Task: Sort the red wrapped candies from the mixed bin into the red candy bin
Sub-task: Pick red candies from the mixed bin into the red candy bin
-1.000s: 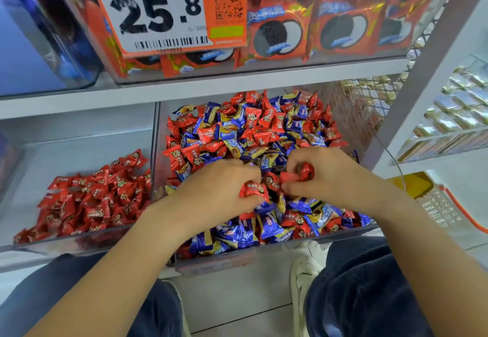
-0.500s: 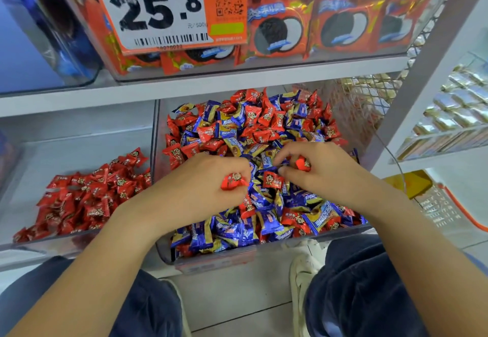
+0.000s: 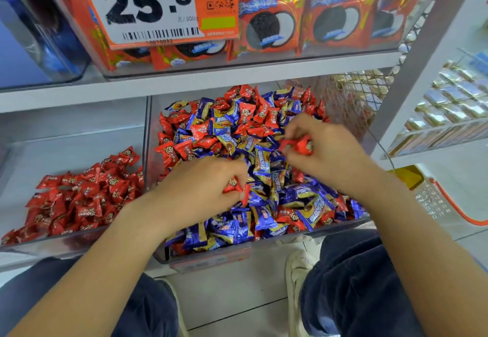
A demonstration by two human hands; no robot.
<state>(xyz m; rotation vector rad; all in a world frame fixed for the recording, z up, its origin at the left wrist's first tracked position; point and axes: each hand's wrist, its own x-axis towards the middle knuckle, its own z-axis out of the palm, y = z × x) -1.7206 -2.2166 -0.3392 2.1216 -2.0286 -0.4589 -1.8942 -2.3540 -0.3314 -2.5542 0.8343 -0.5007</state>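
Observation:
The clear mixed bin (image 3: 211, 256) in the middle of the lower shelf is heaped with red and blue wrapped candies (image 3: 232, 130). Left of it stands the red candy bin (image 3: 47, 244), holding a pile of red candies (image 3: 81, 196) only. My left hand (image 3: 203, 191) hovers over the near left part of the mixed heap and grips red candies (image 3: 236, 187) in curled fingers. My right hand (image 3: 324, 151) is over the right part of the heap and pinches a red candy (image 3: 299, 146) between fingers and thumb.
A shelf edge (image 3: 184, 83) runs just above the bins, carrying a bin of orange biscuit packs (image 3: 269, 27) and a price card (image 3: 148, 6). A wire mesh side (image 3: 351, 98) and a white upright (image 3: 422, 54) bound the right. My knees (image 3: 356, 284) are below the bins.
My right hand has moved up and to the right over the heap with its red candy. My left hand has drifted slightly left, still gripping red candies.

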